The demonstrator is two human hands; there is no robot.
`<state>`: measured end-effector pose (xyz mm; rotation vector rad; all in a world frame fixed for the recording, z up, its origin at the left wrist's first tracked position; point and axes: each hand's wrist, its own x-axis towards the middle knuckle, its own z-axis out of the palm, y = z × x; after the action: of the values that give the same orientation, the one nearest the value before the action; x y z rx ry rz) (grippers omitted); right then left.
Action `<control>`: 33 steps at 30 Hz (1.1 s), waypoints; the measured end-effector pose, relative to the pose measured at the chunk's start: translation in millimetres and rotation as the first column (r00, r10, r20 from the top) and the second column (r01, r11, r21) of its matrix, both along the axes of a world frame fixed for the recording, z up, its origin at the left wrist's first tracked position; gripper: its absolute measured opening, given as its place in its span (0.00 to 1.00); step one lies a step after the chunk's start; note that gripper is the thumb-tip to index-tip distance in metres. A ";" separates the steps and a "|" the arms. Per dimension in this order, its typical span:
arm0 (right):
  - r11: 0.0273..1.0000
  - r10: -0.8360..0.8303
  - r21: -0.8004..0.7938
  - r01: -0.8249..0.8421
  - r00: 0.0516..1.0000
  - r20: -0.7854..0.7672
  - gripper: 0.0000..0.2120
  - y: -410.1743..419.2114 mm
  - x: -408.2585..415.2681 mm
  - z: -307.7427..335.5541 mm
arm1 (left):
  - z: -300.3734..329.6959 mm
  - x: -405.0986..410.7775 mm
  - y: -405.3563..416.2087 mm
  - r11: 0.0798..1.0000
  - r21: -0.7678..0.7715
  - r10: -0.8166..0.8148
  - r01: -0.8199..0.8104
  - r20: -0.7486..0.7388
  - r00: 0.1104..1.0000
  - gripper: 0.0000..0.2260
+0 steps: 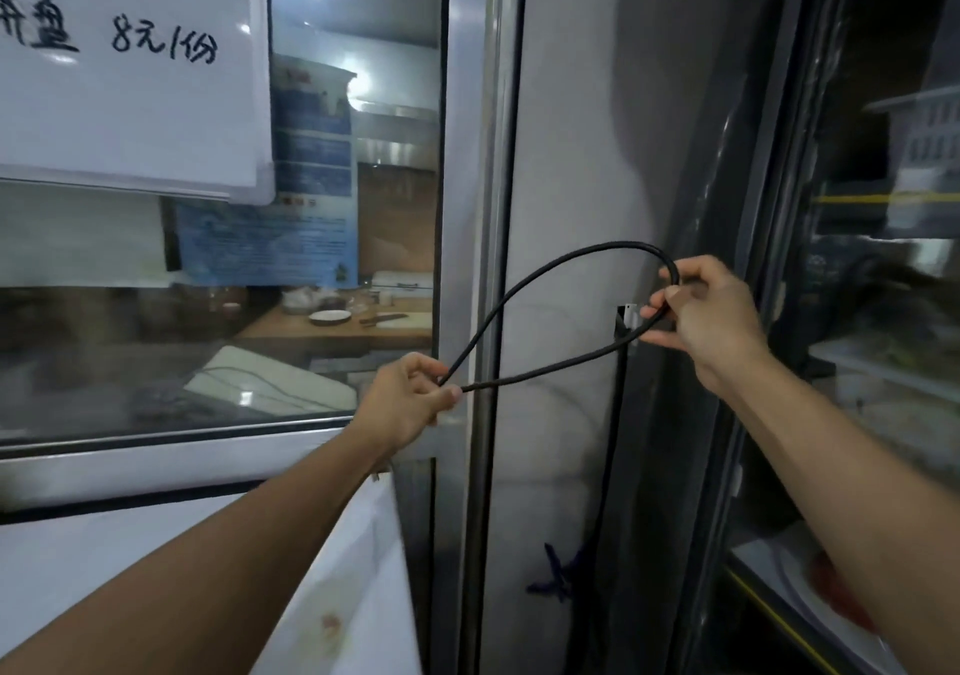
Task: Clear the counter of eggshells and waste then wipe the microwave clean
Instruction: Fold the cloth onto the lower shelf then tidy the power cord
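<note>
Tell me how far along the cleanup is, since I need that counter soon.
Nothing here shows as done: no counter waste or microwave is clearly in view. In hand: the left hand and right hand pinch a looped black cable beside the glass window. Clearing eggshells and wiping can't be confirmed.

We can read handwriting in black marker on the whiteboard [130, 66] at upper left: "8元/份", with a partly cut-off character "盘" before it at the frame's edge. Behind the glass we see blue posters [270, 243] with printed text, but we cannot make out their words.
</note>
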<state>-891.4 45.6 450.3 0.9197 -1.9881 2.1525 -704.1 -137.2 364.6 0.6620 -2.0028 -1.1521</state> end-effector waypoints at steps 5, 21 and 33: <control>0.999 0.022 -0.034 -0.023 1.000 -0.021 0.12 -1.9 2.0 -17.3 | 0.2 -13.5 -25.6 0.999 -0.050 0.023 -0.019 0.098 0.995 0.26; 0.990 -0.137 0.023 0.136 0.986 0.093 0.15 11.8 26.5 -49.5 | -23.8 -42.2 -57.3 0.981 -0.069 -0.178 0.181 0.043 0.983 0.05; 0.782 -0.238 0.370 0.502 0.789 -0.566 0.34 10.0 46.2 -54.6 | -30.0 -39.8 -58.4 0.962 -0.159 -0.211 0.221 0.075 0.975 0.04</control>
<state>-845.3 55.6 395.7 0.8860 -2.2276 1.0440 -743.9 -195.6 334.6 0.4027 -2.2349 -1.0834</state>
